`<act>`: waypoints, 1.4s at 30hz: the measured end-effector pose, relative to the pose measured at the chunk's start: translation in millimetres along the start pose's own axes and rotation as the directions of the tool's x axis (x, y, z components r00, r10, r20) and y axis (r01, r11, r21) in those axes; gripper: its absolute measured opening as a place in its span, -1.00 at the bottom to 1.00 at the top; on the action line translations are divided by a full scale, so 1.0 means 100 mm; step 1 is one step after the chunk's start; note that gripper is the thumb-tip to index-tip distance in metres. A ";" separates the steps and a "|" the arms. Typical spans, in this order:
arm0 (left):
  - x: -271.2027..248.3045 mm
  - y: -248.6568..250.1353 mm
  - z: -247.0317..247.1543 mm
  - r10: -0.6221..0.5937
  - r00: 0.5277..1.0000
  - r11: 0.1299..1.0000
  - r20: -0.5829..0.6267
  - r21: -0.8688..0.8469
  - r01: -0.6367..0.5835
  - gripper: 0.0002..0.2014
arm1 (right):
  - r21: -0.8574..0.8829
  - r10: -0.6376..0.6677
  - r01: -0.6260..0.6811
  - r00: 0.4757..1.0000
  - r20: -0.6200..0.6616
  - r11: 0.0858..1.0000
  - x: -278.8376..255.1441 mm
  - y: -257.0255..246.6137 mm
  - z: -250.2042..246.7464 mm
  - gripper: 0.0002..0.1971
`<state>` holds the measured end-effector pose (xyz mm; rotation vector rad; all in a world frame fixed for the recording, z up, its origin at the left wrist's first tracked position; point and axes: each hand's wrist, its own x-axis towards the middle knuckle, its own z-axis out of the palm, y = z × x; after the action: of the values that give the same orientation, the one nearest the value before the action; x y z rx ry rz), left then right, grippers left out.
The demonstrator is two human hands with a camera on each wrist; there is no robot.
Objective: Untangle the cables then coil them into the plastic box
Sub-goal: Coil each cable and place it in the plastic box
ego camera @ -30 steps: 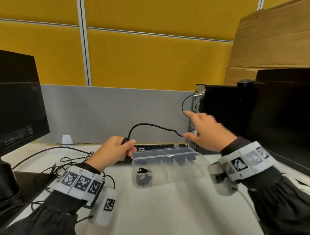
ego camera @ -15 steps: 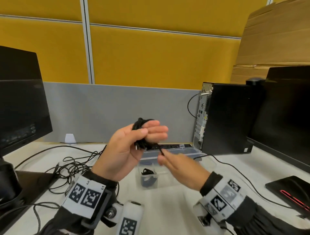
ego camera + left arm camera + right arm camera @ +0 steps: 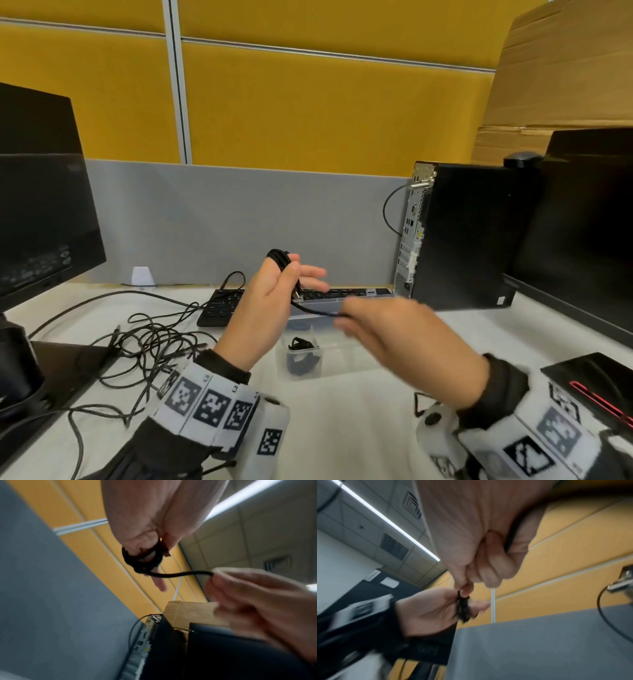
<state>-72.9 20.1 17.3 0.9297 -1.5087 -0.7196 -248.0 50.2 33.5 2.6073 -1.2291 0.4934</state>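
Left hand [image 3: 270,301] up over desk, thumb pinching small coil of thin black cable [image 3: 280,260] wound round fingers. Right hand [image 3: 394,332] blurry, fingers curled, pinching loose tail of same cable. Step: winding last bit. Clear plastic box [image 3: 318,359] just below hands, dark bundle already inside. Next: wrap tail, drop coil into free slot. Tangled black cables [image 3: 147,346] wait at left.

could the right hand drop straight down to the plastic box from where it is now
Probably yes. The right hand hovers just above the clear plastic box, whose top looks open. But it is pinching the black cable coiled on the left hand, so it's tethered.
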 end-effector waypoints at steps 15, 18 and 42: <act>-0.04 0.06 -0.03 -0.060 0.965 0.998 0.255 0.005 0.061 -0.61 | -0.017 -0.264 0.283 0.872 -0.411 0.959 0.37 0.14 -0.41 -0.66; -0.08 0.07 0.10 -0.018 0.941 1.000 0.337 0.008 0.016 -0.74 | 0.061 -0.229 0.279 0.877 -0.423 0.958 0.46 0.03 -0.41 -0.63; 0.06 -0.18 -0.18 0.026 0.998 0.976 0.050 0.216 -0.036 -0.77 | 0.310 -0.126 0.085 0.985 0.115 0.947 -0.06 0.23 0.05 -0.74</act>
<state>-52.1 7.0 7.7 1.0558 -1.6636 -0.5647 -268.3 37.7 27.5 2.9923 -1.1190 0.5322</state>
